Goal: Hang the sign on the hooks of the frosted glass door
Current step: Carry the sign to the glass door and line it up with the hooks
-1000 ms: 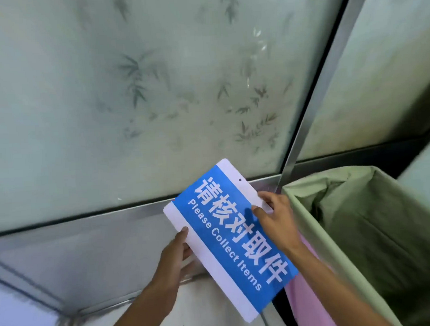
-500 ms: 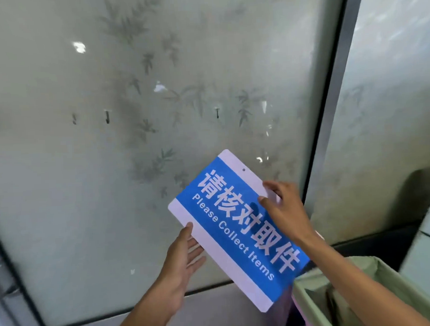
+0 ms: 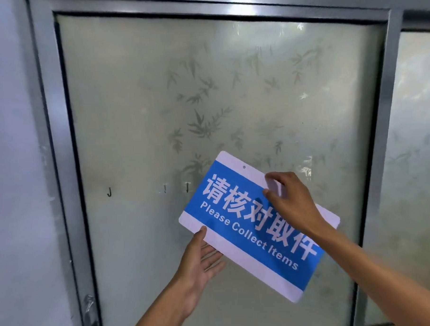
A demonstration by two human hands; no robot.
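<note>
Two bare hands hold a blue-and-white sign [image 3: 256, 225] in the lower centre of the frame, tilted so its left end sits higher than its right; the left hand [image 3: 201, 259] cups the lower left edge from beneath, thumb on the white border and fingers spread behind the board; the right hand [image 3: 288, 199] grips the upper edge near the middle, thumb on the blue face and fingers curled over the white top strip. The sign reads "Please Collect Items" under white Chinese characters, and a small hole [image 3: 244, 167] shows near its top left corner (any second hole is hidden by the right hand). Behind it stands the frosted glass door [image 3: 157, 103], patterned with faint bamboo leaves and set in a grey metal frame [image 3: 53, 145]; small dark hooks [image 3: 109, 192] sit on the glass at mid-left of the frame, the nearest just left of the sign's upper corner. The sign is not on any hook.
</note>
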